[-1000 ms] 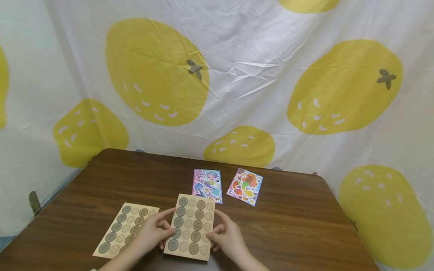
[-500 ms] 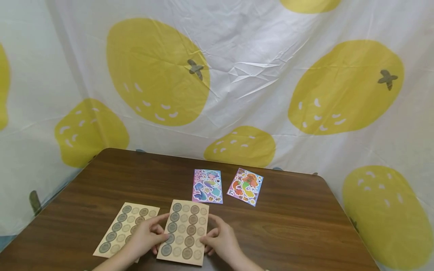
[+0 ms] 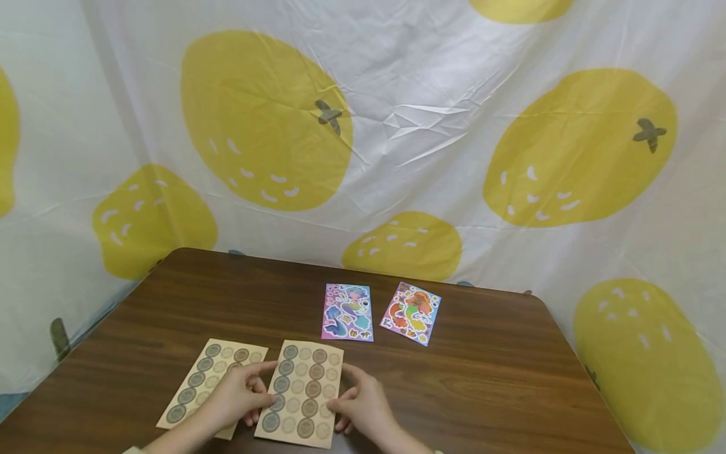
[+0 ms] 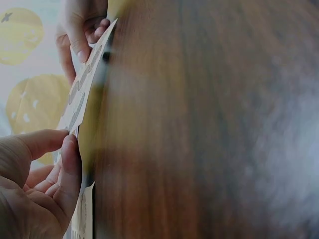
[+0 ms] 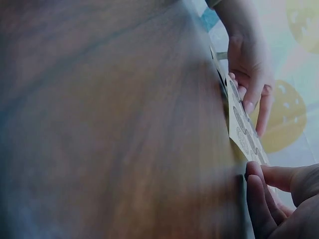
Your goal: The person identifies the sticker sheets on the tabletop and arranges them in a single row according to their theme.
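A tan sheet of round seal stickers is held between both hands, in rows of grey, beige and brown circles. My left hand pinches its left edge, thumb on the printed face. Opposite, my right hand pinches the right edge the same way. The wrist views show the sheet nearly edge-on, at least partly raised from the tabletop. A second tan sticker sheet lies flat at the left, partly covered by my left hand and forearm.
Two colourful mermaid sticker sheets lie farther back on the dark wooden table. Behind the table hangs a white cloth printed with yellow fruit.
Both hands have carried the held sticker sheet left and nearer to me, next to the second tan sheet. The mermaid sheets have stayed in place.
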Motion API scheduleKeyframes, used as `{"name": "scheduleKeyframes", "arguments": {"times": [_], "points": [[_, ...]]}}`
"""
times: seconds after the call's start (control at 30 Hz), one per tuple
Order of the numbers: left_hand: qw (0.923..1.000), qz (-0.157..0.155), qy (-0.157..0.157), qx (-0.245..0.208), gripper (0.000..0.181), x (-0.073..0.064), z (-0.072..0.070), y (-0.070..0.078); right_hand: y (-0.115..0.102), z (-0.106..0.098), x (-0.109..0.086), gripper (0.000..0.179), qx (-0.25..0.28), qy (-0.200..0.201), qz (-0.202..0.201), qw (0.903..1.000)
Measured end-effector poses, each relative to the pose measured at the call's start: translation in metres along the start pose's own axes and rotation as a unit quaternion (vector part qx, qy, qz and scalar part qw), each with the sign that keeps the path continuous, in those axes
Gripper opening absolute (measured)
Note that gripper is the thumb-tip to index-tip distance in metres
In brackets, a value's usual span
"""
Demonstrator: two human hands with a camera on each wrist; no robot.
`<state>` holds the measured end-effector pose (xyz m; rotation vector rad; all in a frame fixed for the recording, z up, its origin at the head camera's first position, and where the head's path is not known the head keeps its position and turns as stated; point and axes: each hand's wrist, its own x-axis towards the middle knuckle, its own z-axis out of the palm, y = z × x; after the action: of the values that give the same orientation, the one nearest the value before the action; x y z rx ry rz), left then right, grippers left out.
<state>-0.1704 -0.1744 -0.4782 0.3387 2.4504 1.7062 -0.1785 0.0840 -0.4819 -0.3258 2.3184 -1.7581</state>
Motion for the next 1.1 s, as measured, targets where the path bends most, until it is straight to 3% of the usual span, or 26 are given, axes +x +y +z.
{"name": "scheduleKeyframes", "arguments": {"times": [0.4,0.8,1.1], "points": [[0.9983,-0.007,-0.018,0.055,0.065,0.003,-0.009,-0.001,-0.003,0.006,0.002,0.071,-0.072,0.002,0.01,0.9973],[0.9985,0.001,-0.017,0.052,0.061,0.003,-0.01,-0.003,-0.006,0.008,0.005,0.08,-0.054,-0.003,0.022,0.9983],[0.9986,-0.014,-0.027,0.044,0.058,0.003,-0.011,-0.003,-0.004,0.006,0.007,0.072,-0.063,-0.021,0.031,0.9973]]}}
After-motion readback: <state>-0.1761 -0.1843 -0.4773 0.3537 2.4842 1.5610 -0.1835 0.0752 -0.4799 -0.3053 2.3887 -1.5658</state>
